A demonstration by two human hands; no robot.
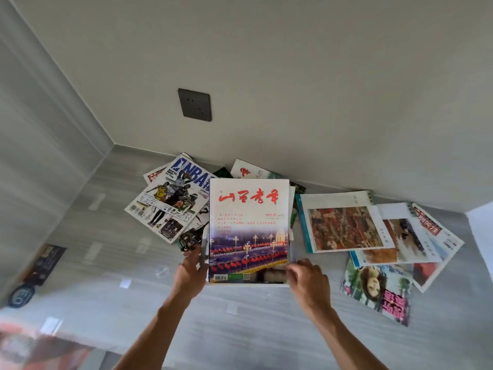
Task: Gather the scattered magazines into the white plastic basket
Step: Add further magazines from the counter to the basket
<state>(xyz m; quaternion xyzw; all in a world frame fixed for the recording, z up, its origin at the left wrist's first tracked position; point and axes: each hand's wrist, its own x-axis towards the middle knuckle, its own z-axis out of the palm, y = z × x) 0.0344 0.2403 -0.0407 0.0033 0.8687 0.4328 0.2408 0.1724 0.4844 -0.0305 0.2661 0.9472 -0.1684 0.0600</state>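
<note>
A magazine with red brush lettering and a night street photo [249, 222] is held between my two hands. My left hand [190, 273] grips its lower left edge and my right hand [306, 279] its lower right corner. It covers the white plastic basket [291, 237], of which only thin strips show along its sides. Other magazines lie scattered on the grey floor by the wall: an NBA issue [170, 198] to the left, an art-cover one [344, 225] and a red-and-white one [432, 231] to the right, and one with a woman's face [378, 292] nearer me.
A grey wall with a dark socket plate [194, 104] rises right behind the pile. A dark flat object [40, 268] lies on the floor at the left. Something white [480, 231] juts in at the right edge. A blurred reddish thing [40, 348] fills the bottom left corner.
</note>
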